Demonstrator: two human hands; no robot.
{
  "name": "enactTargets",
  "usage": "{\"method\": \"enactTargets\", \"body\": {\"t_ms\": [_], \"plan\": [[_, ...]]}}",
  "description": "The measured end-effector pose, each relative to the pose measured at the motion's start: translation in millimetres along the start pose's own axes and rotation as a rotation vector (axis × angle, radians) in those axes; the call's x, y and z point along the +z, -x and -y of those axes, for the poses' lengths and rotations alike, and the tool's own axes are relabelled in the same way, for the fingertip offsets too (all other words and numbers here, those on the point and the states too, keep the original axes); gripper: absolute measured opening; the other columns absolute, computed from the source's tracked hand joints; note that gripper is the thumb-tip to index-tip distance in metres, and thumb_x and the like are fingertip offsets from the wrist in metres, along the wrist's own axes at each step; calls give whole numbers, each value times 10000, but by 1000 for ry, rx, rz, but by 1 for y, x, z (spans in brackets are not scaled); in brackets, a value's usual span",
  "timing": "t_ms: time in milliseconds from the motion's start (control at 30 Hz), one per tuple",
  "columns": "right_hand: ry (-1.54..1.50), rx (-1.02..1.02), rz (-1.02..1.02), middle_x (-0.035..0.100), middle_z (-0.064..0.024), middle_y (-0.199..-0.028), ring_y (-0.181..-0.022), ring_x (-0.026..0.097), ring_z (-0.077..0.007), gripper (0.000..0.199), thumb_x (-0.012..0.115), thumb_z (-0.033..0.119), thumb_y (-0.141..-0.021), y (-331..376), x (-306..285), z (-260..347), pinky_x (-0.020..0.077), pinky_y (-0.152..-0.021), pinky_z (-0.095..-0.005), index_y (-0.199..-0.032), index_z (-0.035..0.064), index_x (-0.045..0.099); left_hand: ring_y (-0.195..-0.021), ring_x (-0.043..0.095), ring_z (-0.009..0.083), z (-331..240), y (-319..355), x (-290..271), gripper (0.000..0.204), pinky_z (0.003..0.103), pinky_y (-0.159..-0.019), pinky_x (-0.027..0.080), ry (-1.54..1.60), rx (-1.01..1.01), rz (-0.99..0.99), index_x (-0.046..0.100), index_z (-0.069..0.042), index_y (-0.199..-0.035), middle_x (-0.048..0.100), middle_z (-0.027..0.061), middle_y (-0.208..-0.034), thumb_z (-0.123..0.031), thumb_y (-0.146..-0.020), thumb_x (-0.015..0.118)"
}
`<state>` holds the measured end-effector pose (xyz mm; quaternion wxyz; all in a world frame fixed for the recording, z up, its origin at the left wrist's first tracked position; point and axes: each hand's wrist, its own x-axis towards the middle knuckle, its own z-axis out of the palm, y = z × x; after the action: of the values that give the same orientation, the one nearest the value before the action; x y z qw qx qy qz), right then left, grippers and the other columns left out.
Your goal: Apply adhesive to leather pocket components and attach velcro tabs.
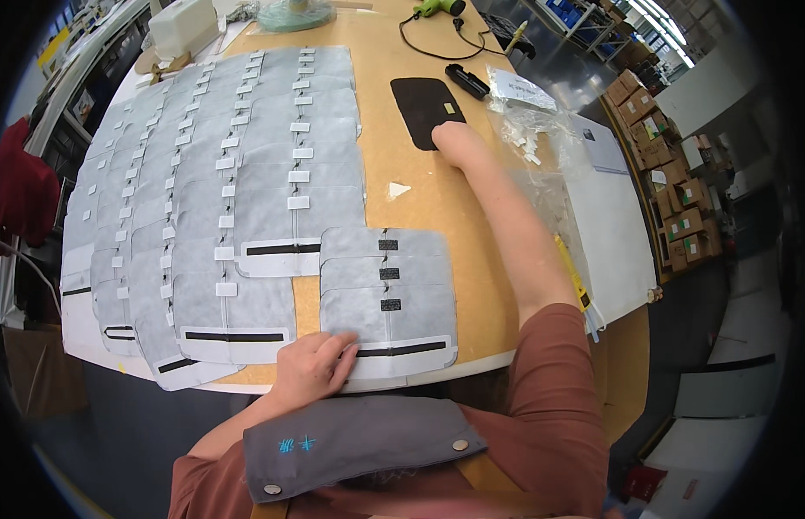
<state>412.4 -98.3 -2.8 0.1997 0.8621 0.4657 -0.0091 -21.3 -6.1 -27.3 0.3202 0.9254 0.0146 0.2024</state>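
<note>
My left hand rests at the near left corner of a stack of grey fabric panels, its fingers stretched over the edge and slightly apart. Each panel here carries a small black speckled patch on its centre seam, and the nearest has a black strip along a white band. My right arm reaches far forward. At the right edge of a dark, rounded flat sheet, my right hand is closed with its fingertips curled under; what they pinch is hidden. A small yellowish piece lies on that sheet.
Overlapping rows of grey panels with white tabs cover the table's left side. A white scrap lies mid-table. Clear plastic bags, a black tool-like object, a yellow cutter and a green corded tool are around the right and far sides.
</note>
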Motion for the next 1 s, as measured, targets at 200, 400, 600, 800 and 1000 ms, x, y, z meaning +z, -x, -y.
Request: {"method": "enactTargets", "body": {"t_ms": [200, 400, 600, 800, 1000], "plan": [[-12, -34, -202, 705, -188, -886, -879, 699, -344, 98, 566, -8, -821, 5, 25, -13, 568, -754, -416, -837, -1, 663, -539, 586, 209, 1, -9, 2, 110, 336, -477, 446, -10, -6, 35, 700, -133, -924, 547, 24, -618, -164, -824, 735], [-87, 157, -486, 711, -152, -839, -801, 703, -341, 128, 580, 102, -835, 18, 28, -10, 564, -711, -432, -855, 49, 694, -539, 586, 207, -5, -8, -1, 108, 334, -475, 446, 10, 15, 6, 701, -131, -921, 560, 24, -627, -160, -823, 735], [-461, 440, -752, 705, -156, -747, -723, 704, -302, 222, 586, 170, -827, 65, -48, 0, 560, -681, -408, -948, 60, 736, -540, 587, 213, -2, -2, 0, 92, 332, -476, 445, 23, 5, 11, 700, -125, -909, 585, 28, -644, -142, -824, 731], [-1904, 244, -549, 725, -94, -912, -825, 678, -131, 263, 596, 68, -853, 160, -87, 54, 536, -765, -277, -1071, -37, 702, -492, 521, 173, 1, -1, -4, 116, 312, -465, 392, 309, -107, -9, 712, -83, -960, 550, 42, -616, -86, -844, 719], [-2416, 97, -430, 705, -123, -1107, -984, 681, -181, 343, 557, 4, -860, 230, -69, 130, 539, -890, -302, -1188, -64, 633, -598, 408, 50, -20, -2, -10, 235, 245, -579, 374, 905, -443, 264, 676, -12, -1093, 441, -34, -622, -177, -926, 671]]}}
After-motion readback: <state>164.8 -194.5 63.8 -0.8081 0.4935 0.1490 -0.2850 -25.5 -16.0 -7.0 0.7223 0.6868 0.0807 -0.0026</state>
